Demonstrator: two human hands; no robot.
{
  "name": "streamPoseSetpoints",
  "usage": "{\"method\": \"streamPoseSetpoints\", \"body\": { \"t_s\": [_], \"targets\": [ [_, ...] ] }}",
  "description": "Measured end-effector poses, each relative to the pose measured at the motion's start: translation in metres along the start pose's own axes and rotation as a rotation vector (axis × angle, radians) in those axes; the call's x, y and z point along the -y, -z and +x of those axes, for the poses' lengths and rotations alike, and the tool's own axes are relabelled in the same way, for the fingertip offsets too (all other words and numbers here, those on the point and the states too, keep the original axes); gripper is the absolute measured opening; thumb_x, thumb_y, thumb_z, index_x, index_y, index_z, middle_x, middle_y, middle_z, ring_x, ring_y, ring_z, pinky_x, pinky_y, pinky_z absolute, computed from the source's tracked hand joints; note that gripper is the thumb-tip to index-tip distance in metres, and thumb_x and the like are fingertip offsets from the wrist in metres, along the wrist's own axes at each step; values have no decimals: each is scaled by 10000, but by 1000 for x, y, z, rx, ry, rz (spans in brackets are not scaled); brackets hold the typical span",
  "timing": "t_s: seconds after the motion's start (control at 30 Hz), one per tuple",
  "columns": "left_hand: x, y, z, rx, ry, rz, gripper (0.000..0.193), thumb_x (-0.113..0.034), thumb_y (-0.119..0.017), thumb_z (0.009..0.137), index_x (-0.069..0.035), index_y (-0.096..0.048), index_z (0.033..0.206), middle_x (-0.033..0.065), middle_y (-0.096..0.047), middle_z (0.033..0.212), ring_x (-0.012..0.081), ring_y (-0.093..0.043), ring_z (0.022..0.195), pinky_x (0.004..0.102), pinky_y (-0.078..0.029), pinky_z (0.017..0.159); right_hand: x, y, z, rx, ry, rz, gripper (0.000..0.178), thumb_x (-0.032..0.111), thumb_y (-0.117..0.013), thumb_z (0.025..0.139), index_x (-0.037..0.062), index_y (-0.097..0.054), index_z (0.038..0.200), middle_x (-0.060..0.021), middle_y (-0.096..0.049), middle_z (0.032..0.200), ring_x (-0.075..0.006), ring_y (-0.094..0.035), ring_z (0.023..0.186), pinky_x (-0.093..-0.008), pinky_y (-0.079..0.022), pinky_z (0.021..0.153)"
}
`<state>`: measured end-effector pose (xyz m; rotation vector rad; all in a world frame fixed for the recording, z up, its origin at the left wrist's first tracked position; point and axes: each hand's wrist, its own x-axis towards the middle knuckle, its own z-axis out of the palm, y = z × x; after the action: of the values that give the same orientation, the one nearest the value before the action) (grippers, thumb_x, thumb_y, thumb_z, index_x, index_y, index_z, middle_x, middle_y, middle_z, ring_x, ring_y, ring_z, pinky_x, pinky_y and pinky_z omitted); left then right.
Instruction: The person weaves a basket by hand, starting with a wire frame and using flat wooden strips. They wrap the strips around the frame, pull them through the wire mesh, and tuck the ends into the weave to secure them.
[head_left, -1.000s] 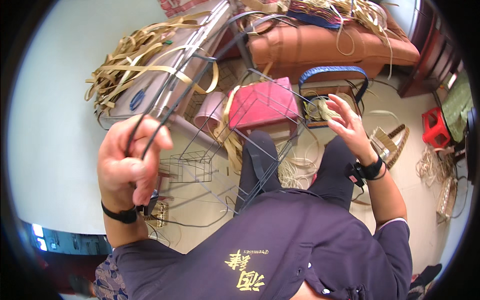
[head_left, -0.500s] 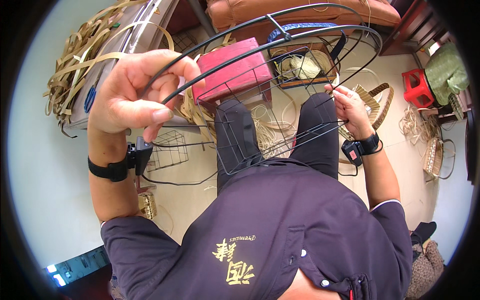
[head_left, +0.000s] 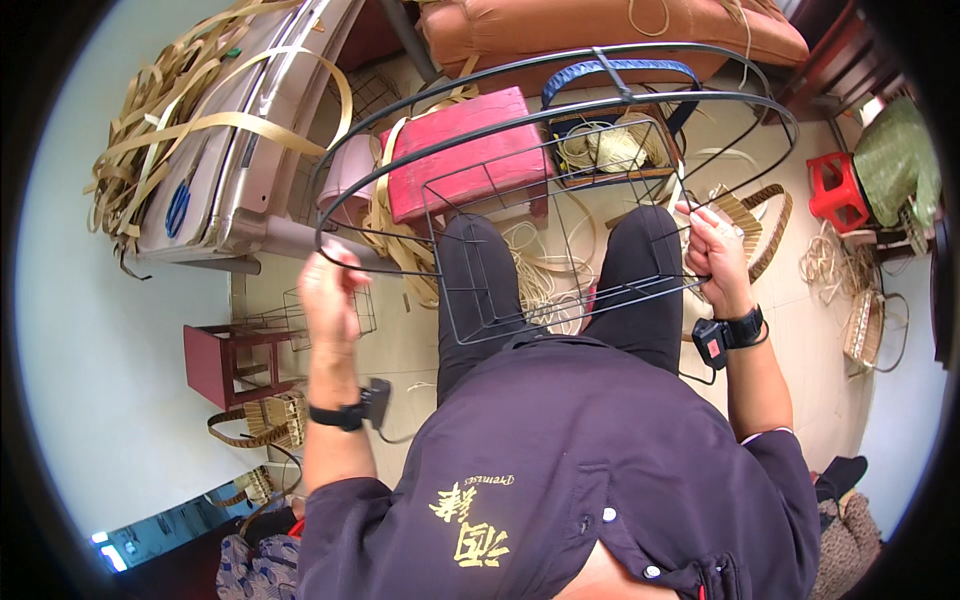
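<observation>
L edge: we log tan straps [head_left: 125,165] heaped on table [head_left: 225,190], scissors [head_left: 177,208] beside, approx. at table's near end. Below: maroon stool [head_left: 220,365] on floor. Our L hand [head_left: 335,295]: fingers bent, at L bend of wire frame [head_left: 627,97]; blurred, so we can't tell if grip is closed. Behind it, pink bin [head_left: 348,180]. Ctr.: frame held up over our legs [head_left: 475,285], handle hoops away from us, pink stool [head_left: 462,160] seen thru wires. R of ctr.: basket [head_left: 612,180] w/ twine [head_left: 618,150]. Our R hand [head_left: 718,252]: fingers closed on frame's R end. Far R: red stool [head_left: 836,192], green bag [head_left: 897,155] adj.
</observation>
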<state>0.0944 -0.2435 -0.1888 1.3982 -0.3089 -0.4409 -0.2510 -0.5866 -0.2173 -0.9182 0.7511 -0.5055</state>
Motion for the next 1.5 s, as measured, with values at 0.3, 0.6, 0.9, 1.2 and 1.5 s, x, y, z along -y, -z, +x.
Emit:
{"method": "streamPoseSetpoints", "body": {
  "t_s": [0.3,0.6,0.9,1.2,1.5],
  "targets": [
    [135,-38,11,336,416,99,212,-179,-705,898,-50,-650,1057,1,-671,883,62,-612,759,192,-484,644,1,1,5,10,8,-72,305,112,-474,1003,-4,-516,1283,89,-273,573,-21,-207,393,-203,-168,370],
    [171,-70,39,108,-106,712,350,-348,-771,731,-34,-619,729,102,-620,595,232,-644,561,367,-501,557,0,-2,-2,7,36,-99,283,127,-487,1007,10,-533,1261,81,-289,572,-20,-205,404,-200,-179,365],
    [157,-66,32,149,76,551,247,-247,-718,759,-25,-610,778,82,-692,628,160,-695,593,292,-545,602,-6,4,4,15,20,-105,308,128,-453,1023,8,-504,1302,87,-301,571,-9,-213,412,-190,-210,365],
    [168,-72,35,93,-245,966,197,-199,-669,754,-31,-589,817,146,-667,684,320,-674,666,405,-534,639,0,-8,1,-13,42,-139,309,125,-442,1025,-2,-501,1300,87,-300,567,-8,-218,403,-193,-203,361],
    [174,-63,24,51,-71,670,198,-167,-726,828,-28,-602,895,100,-689,726,166,-681,649,307,-533,604,-2,-8,2,-22,61,-152,307,126,-449,1028,-5,-503,1300,83,-291,559,-12,-203,398,-198,-192,356]
  ]
}}
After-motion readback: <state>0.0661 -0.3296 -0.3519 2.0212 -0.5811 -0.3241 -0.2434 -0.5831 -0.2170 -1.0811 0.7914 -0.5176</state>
